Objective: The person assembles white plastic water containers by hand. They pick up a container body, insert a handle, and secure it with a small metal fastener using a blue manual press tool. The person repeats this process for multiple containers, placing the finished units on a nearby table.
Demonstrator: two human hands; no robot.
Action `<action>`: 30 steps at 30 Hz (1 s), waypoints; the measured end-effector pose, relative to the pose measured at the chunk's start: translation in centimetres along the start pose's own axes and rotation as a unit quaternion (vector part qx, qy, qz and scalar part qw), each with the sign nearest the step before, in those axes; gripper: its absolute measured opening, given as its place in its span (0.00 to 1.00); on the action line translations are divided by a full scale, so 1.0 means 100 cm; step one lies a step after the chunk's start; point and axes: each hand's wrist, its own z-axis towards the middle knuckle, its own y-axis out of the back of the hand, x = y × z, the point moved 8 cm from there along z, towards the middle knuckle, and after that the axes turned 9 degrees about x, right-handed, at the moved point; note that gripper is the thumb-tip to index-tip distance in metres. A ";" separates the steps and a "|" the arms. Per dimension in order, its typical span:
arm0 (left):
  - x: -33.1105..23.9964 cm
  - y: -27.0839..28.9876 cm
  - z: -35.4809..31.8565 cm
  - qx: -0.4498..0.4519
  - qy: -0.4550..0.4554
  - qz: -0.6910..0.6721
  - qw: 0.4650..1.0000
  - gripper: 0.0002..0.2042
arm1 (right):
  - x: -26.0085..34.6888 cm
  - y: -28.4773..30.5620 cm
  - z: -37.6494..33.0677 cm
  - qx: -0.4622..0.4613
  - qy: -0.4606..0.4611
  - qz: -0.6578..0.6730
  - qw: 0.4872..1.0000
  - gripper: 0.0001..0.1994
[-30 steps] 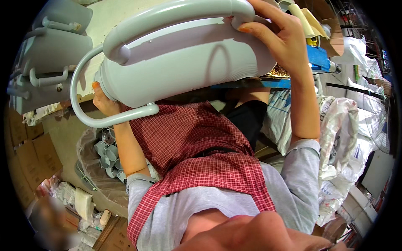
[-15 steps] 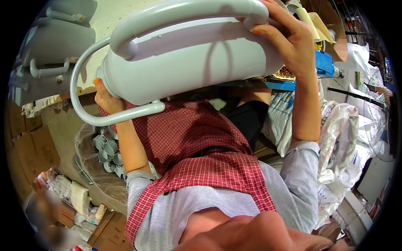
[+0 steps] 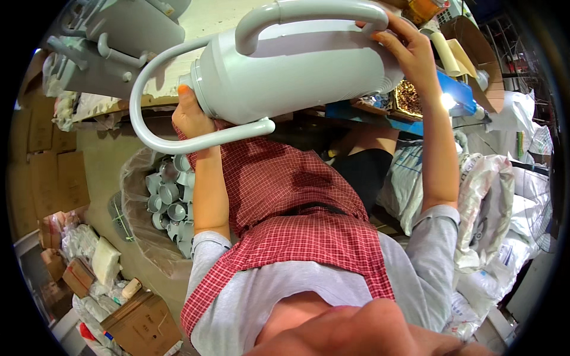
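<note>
A large grey plastic watering can [image 3: 291, 74] lies on its side between my hands, above the table's near edge. Its necked end points left, and a long curved spout [image 3: 138, 110] loops round my left forearm. My left hand [image 3: 195, 115] grips the neck end, thumb up against the collar; its other fingers are mostly hidden. At the opposite end, my right hand [image 3: 409, 53] holds the can where the thick tubular handle [image 3: 314, 10] joins the base, fingers partly behind it.
More grey cans [image 3: 127, 47] stand on the pale table [image 3: 208, 15] at far left. Below, a clear plastic bag [image 3: 138, 225] holds several grey cup-shaped parts. Near my right wrist are a tray of small brassy screws [image 3: 408, 98] and a blue object [image 3: 456, 98]. White sacks [image 3: 484, 202] lie right.
The watering can and both hands appear farther right and slightly higher in the picture, though the whole view has shifted as well. Both hands keep their hold.
</note>
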 end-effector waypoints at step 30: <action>0.089 0.010 -0.029 0.263 0.045 0.034 0.963 0.14 | 0.103 -0.020 -0.656 -0.129 -0.515 -0.376 0.760 0.09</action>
